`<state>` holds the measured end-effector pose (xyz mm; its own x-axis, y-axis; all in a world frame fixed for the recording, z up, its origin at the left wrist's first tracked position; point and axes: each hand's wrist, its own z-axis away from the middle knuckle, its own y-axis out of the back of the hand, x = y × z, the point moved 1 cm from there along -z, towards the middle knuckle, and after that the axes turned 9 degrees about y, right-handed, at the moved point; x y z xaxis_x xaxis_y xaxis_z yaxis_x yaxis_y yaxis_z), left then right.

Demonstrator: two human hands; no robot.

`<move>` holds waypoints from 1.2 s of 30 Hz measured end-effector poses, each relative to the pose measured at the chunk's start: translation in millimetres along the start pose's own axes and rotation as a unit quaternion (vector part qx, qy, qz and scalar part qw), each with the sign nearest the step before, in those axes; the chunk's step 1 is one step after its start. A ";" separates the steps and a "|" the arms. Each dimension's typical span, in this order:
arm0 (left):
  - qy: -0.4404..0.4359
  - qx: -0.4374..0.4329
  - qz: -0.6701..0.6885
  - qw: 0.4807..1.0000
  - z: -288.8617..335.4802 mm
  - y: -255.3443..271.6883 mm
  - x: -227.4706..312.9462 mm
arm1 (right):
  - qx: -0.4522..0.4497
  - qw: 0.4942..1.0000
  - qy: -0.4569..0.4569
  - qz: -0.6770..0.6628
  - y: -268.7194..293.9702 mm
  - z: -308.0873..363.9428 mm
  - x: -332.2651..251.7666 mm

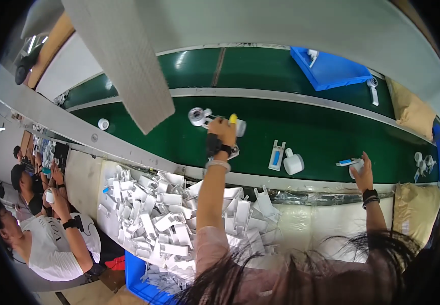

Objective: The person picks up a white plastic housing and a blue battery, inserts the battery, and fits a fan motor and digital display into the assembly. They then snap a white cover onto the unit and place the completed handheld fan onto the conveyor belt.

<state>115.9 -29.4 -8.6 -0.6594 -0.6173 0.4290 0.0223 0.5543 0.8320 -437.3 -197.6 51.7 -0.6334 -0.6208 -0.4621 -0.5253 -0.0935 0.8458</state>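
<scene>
Dark hair (394, 246) nearest, our left hand (222, 132) over white parts (197, 117) on the green belt (321, 137), our right hand (364, 177) against a white piece (355, 171), both grips we cannot tell, white housings (174, 221) heaped nearside, co-workers (57, 249) leftward.

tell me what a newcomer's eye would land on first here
Probably the heap of white plastic parts, left of centre in the lower half. Next, the long green belt crossing the middle, with the left hand at some white pieces and the right hand farther right. Then the blue tray at upper right.
</scene>
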 end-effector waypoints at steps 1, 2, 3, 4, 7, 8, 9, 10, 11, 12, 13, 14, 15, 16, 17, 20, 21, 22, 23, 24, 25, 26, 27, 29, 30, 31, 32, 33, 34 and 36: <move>-0.001 -0.009 0.037 0.999 8.5 -5.2 27.2 | 0.010 1.000 0.007 0.005 1.8 5.7 -1.9; -0.002 -0.009 0.039 0.999 16.2 -7.9 40.0 | -0.002 1.000 -0.015 -0.012 2.3 8.5 -8.1; -0.035 0.019 0.068 0.997 22.6 -9.6 53.5 | 0.002 1.000 -0.009 -0.023 0.6 13.4 -7.8; -0.067 0.047 0.097 0.992 27.5 -8.3 62.7 | 0.000 1.000 0.013 -0.011 1.8 16.3 -7.3; -0.027 -0.080 0.069 0.994 45.0 14.7 89.8 | -0.012 1.000 0.021 0.002 22.1 38.1 -13.7; -0.029 -0.149 0.001 0.988 52.0 38.3 102.1 | -0.008 1.000 0.014 0.002 32.9 48.9 -17.0; -0.024 -0.237 -0.026 0.971 55.5 51.2 90.5 | -0.007 1.000 0.018 -0.004 39.5 56.5 -23.5; -0.058 -0.226 -0.034 0.972 65.5 53.1 70.8 | -0.011 1.000 0.028 -0.007 45.4 65.7 -27.3; -0.063 -0.226 -0.036 0.971 67.0 54.9 59.7 | -0.014 0.999 0.037 -0.009 50.1 76.4 -30.5; -0.087 -0.205 -0.055 0.973 67.2 58.3 50.3 | -0.014 0.999 0.032 -0.029 53.4 86.1 -40.2; -0.112 -0.184 -0.073 0.974 69.8 59.7 44.9 | -0.010 0.999 0.028 -0.033 53.4 97.1 -43.5; -0.118 -0.183 -0.077 0.973 76.2 56.2 37.9 | -0.013 0.999 0.034 -0.037 52.6 108.1 -46.9; -0.112 -0.105 -0.057 0.987 80.5 56.0 31.6 | -0.015 0.998 0.043 -0.043 50.7 116.7 -50.4; -0.105 -0.026 -0.037 0.993 81.3 56.6 25.3 | -0.017 0.997 0.037 -0.063 48.0 126.0 -56.7; -0.111 -0.022 -0.039 0.993 77.9 62.1 27.1 | -0.027 0.995 0.023 -0.099 48.6 133.5 -63.9; -0.064 -0.095 0.170 0.979 73.6 92.9 54.9 | -0.022 0.989 0.021 -0.144 50.7 149.3 -77.5; -0.070 -0.094 0.165 0.979 78.0 105.4 67.6 | -0.054 0.983 0.018 -0.173 47.9 154.8 -79.8; -0.081 -0.125 0.252 0.956 83.0 117.5 79.9 | -0.086 0.976 0.017 -0.201 46.5 160.2 -82.9; -0.089 -0.154 0.333 0.926 87.1 130.4 87.5 | -0.082 0.974 0.020 -0.209 47.8 159.7 -92.3; -0.065 -0.194 0.370 0.906 92.4 140.0 92.3 | -0.105 0.966 0.060 -0.228 50.8 156.7 -106.9; -0.030 -0.268 0.425 0.864 97.8 147.5 93.3 | -0.128 0.956 0.101 -0.245 53.5 153.0 -123.0; -0.024 -0.303 0.438 0.846 110.2 158.9 102.8 | -0.112 0.948 0.127 -0.269 57.2 151.5 -137.6; -0.019 -0.340 0.450 0.825 126.7 174.1 120.1 | -0.095 0.940 0.151 -0.290 61.8 149.9 -153.0; -0.158 -0.330 0.351 0.862 167.9 225.4 172.3 | -0.001 0.928 0.206 -0.311 84.6 147.2 -192.3; -0.193 -0.353 0.351 0.845 191.7 249.2 194.7 | 0.005 0.928 0.205 -0.312 93.6 151.0 -208.7; -0.201 -0.393 0.328 0.835 208.0 256.1 205.4 | 0.023 0.927 0.221 -0.302 100.5 147.5 -221.5; -0.197 -0.442 0.280 0.829 225.0 277.3 226.5 | 0.048 0.927 0.239 -0.286 107.3 146.4 -225.7; -0.276 -0.428 0.265 0.819 242.1 285.0 233.7 | 0.053 0.925 0.243 -0.287 112.1 150.9 -226.9; -0.326 -0.418 0.238 0.814 255.8 290.0 240.8 | 0.028 0.918 0.285 -0.274 116.2 156.1 -227.8; -0.376 -0.408 0.209 0.805 281.9 301.7 257.3 | -0.036 0.902 0.351 -0.248 116.2 172.2 -219.6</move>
<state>-258.8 136.3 253.7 -0.7279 0.2102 0.6527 0.6445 -0.1155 0.7559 -457.1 61.9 205.5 0.1983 -0.8268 -0.5264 -0.5913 -0.5292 0.6085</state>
